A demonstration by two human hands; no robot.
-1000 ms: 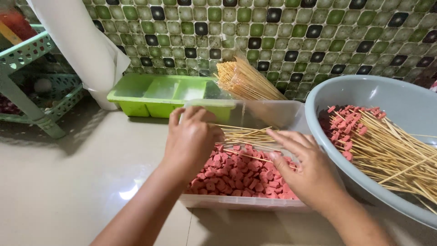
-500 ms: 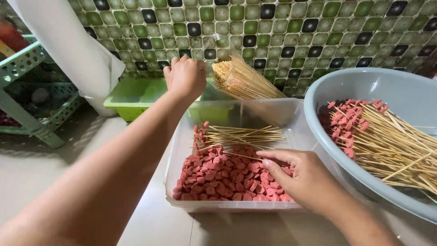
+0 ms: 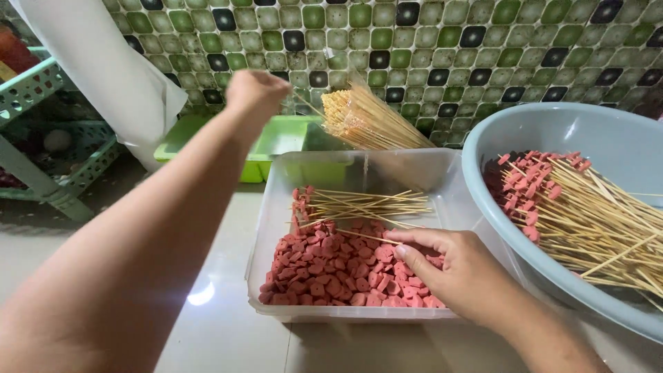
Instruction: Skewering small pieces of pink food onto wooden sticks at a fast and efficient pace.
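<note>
— What is being done by the hands?

— The left hand [image 3: 254,93] is being held up near the tiled wall [image 3: 442,41], fingers pinched shut on a single thin skewer [image 3: 309,106] at the edge of the upright bundle of bamboo skewers [image 3: 369,121]. The right hand [image 3: 452,266] is being rested low in the clear plastic tub [image 3: 276,207], fingers curled loosely on the pink sausage pieces [image 3: 324,269]; whether a piece is being gripped cannot be told.

— How is the bundle looking?

— Pale yellow sticks are being kept tightly packed, cut ends fanned toward the camera, leaning behind the tub's far rim. It is lying just beside the left hand and well apart from the right.

— And around them?

— Loose skewers [image 3: 366,204] are being kept across the sausage pieces. A grey basin [image 3: 608,131] of loaded skewers [image 3: 573,207] is being kept to the right, a green tray [image 3: 276,138] behind, all on the pale counter [image 3: 221,324].
</note>
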